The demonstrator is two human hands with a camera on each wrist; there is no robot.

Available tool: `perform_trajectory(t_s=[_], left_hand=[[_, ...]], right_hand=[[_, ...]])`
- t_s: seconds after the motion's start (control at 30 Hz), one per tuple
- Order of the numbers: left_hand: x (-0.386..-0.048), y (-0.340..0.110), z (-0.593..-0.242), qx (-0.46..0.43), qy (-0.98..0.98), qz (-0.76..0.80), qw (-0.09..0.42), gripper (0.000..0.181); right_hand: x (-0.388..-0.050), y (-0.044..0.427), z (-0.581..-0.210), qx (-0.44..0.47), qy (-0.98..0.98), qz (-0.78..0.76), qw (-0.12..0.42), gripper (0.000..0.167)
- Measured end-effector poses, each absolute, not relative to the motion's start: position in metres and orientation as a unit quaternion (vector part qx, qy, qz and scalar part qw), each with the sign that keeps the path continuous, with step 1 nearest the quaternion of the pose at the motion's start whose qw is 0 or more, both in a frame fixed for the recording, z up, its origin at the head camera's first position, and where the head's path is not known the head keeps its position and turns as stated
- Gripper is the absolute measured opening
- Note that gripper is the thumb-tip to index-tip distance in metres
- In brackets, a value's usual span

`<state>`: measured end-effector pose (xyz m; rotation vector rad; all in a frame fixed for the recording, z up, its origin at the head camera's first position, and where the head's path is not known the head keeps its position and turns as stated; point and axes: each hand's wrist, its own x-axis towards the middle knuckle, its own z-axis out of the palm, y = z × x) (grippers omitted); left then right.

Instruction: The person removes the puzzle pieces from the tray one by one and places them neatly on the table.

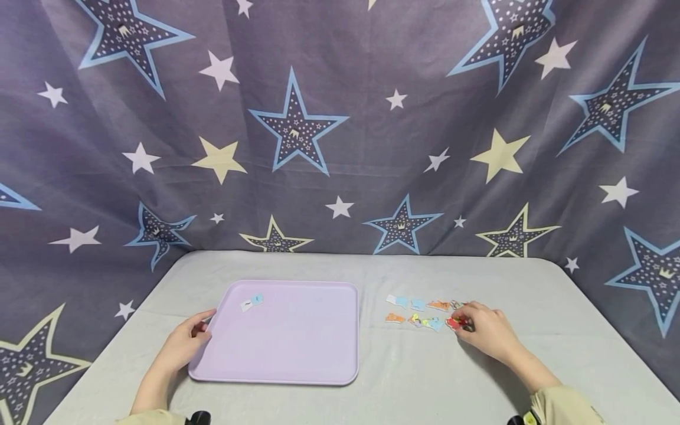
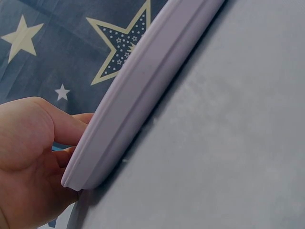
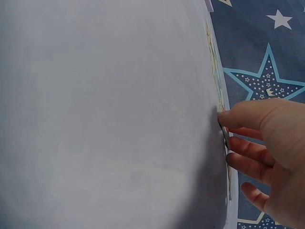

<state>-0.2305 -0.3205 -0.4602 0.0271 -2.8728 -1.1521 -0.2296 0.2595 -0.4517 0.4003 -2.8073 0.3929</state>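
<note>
My left hand (image 1: 183,342) grips the left edge of a pale purple tray (image 1: 276,354), thumb at the rim; the left wrist view shows the tray's outer wall (image 2: 128,90) close up beside that hand. Inside the tray, near its far left corner, lie a white piece (image 1: 247,305) and a light blue piece (image 1: 257,298). On the right, my right hand (image 1: 489,330) pinches a small flat red puzzle piece (image 1: 454,323) at the table surface. Its fingers partly hide that piece and a neighbour behind it. In the right wrist view the pieces appear only edge-on.
Several flat pieces lie in two rows left of my right hand, among them blue pieces (image 1: 417,304), orange pieces (image 1: 438,305) and a blue-and-yellow piece (image 1: 434,323). A pale grey cloth (image 1: 404,366) covers the table. Behind it hangs a dark curtain with stars (image 1: 372,165).
</note>
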Motion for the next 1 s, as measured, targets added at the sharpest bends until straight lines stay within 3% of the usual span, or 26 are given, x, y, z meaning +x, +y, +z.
perform_trajectory(t_s=[0.33,0.63,1.0], left_hand=[[-0.229,-0.319,-0.458,0.005,-0.926,-0.376,0.028,0.046],[-0.23,-0.319,-0.458,0.01,-0.929,-0.37,0.022,0.047],[-0.23,-0.32,-0.46,0.005,-0.928,-0.372,0.023,0.047]], right_hand=[[-0.233,0.261,-0.452,0.14,-0.971,0.145,0.132,0.021],[-0.235,0.258,-0.445,0.151,-0.975,0.138,0.089,0.025],[-0.25,0.234,-0.427,0.177,-0.972,0.124,0.091,0.026]])
